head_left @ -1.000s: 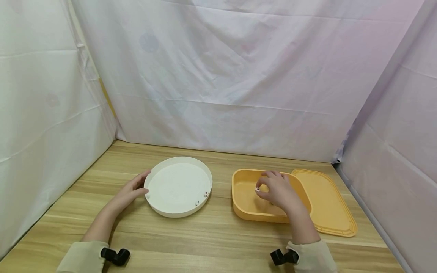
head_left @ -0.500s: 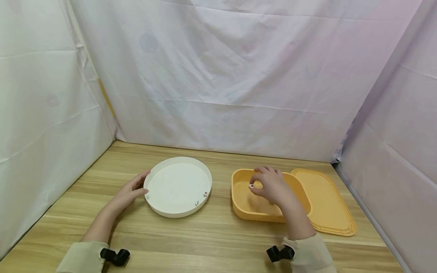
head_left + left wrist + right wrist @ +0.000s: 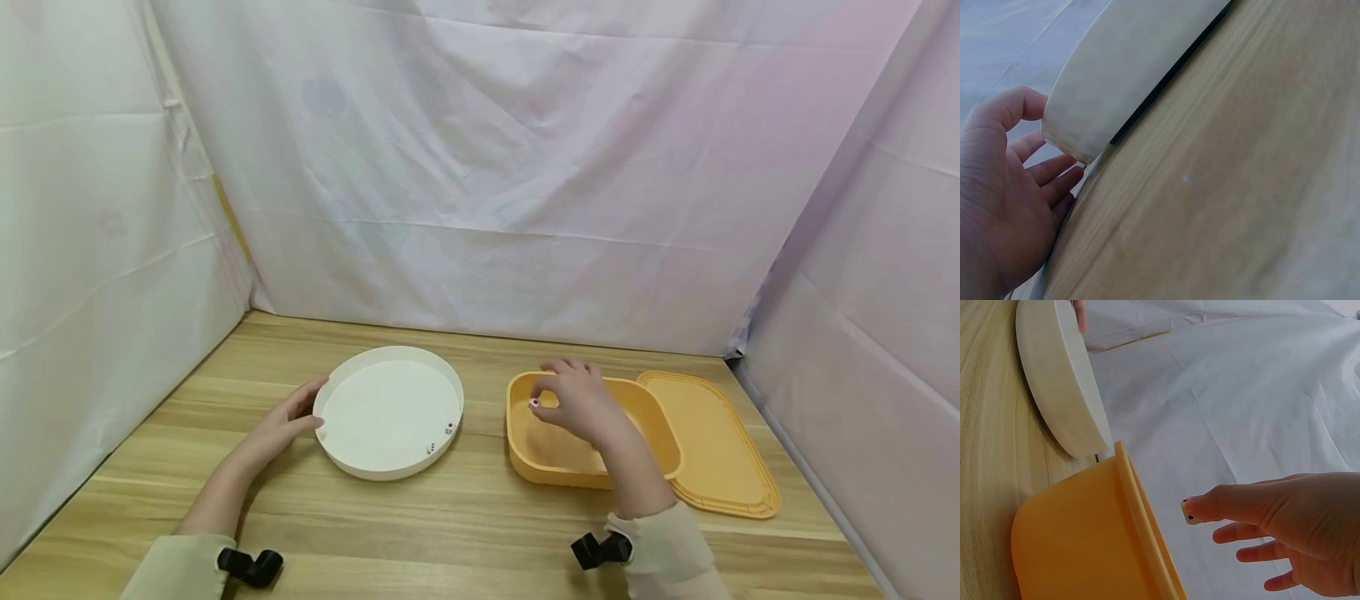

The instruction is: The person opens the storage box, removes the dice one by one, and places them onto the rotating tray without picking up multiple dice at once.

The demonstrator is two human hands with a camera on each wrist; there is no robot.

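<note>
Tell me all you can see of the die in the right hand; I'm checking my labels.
The die is a small white cube with dark pips; its upper face cannot be read. The right hand pinches it between thumb and forefinger, lifted over the left end of the orange box, clear of its walls. Only the fingertips touch it.

Beside my box lies an orange lid [image 3: 716,442], flat on the wooden table [image 3: 465,517]. White cloth [image 3: 480,167] hangs behind and along both sides. Black camera mounts [image 3: 251,565] sit by my sleeves.
</note>
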